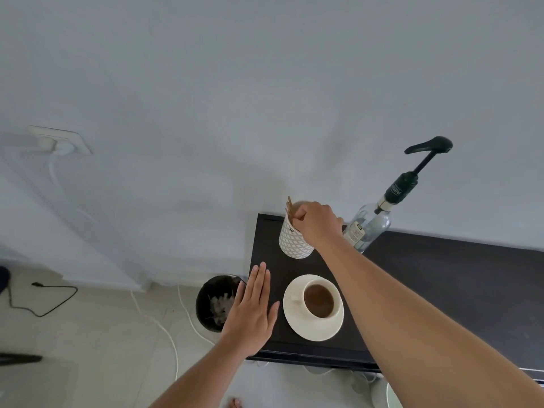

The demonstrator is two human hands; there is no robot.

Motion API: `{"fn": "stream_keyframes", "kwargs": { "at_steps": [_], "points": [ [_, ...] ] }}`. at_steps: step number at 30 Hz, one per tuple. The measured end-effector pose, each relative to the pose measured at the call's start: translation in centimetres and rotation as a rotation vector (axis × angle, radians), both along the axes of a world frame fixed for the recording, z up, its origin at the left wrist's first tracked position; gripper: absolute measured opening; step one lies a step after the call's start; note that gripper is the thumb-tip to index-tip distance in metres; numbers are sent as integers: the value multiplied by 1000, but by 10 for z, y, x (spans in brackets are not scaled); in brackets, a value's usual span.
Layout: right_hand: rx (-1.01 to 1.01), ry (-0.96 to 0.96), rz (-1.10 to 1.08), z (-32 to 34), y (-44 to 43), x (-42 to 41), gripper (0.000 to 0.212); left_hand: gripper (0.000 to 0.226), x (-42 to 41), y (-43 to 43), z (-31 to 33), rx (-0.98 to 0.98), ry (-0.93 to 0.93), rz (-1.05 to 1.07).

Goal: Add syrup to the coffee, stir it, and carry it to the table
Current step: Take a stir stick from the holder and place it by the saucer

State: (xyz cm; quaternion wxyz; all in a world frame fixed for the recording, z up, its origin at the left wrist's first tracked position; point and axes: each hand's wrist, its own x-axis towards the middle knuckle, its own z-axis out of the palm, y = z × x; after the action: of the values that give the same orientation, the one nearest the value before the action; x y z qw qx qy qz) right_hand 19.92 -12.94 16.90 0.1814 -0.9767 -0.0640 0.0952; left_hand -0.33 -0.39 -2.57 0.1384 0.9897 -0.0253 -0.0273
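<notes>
Dark wood fills the counter (441, 275) where your white coffee cup (318, 300) sits on its saucer (297, 325), near the left end, brown coffee showing inside. Your right hand (316, 223) reaches to the far side, fingers pinched around the wooden stir sticks (290, 209) that stand in a white patterned holder (294, 242); the hand covers most of the holder's mouth, so how many sticks it grips cannot be told. Your left hand (251, 307) lies flat and released, fingers straight, palm down over the counter's left edge, just beside the saucer; whether it touches the wood cannot be told. Just right of the holder stands the clear glass syrup bottle (369, 228) with a dark pump head (426, 145), its lower part hidden behind your right wrist and its label too small to read. Left of the counter, a black bin (206, 304) stands on the pale floor, partly hidden by your left hand. White cable (167, 334) trails across the floor. Far left, a wall socket (59, 139) shows blurred.
</notes>
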Motion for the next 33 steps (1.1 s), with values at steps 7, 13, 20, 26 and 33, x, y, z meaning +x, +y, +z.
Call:
{"fn": "stream_keyframes", "kwargs": {
  "at_steps": [7, 13, 20, 26, 33],
  "points": [
    [45, -103, 26, 10, -8, -1, 20, 78, 2, 0, -1, 13, 15, 2],
    [330, -264, 83, 48, -20, -8, 10, 78, 0, 2, 0, 53, 14, 10],
    [463, -279, 49, 65, -55, -33, 6, 78, -1, 0, 1, 60, 12, 5],
    [463, -105, -113, 33, -99, -70, 8, 79, 0, -1, 4, 66, 13, 5],
    [433, 115, -321, -29, -150, -102, 8, 79, -1, -1, 7, 44, -1, -7]
  ]
}}
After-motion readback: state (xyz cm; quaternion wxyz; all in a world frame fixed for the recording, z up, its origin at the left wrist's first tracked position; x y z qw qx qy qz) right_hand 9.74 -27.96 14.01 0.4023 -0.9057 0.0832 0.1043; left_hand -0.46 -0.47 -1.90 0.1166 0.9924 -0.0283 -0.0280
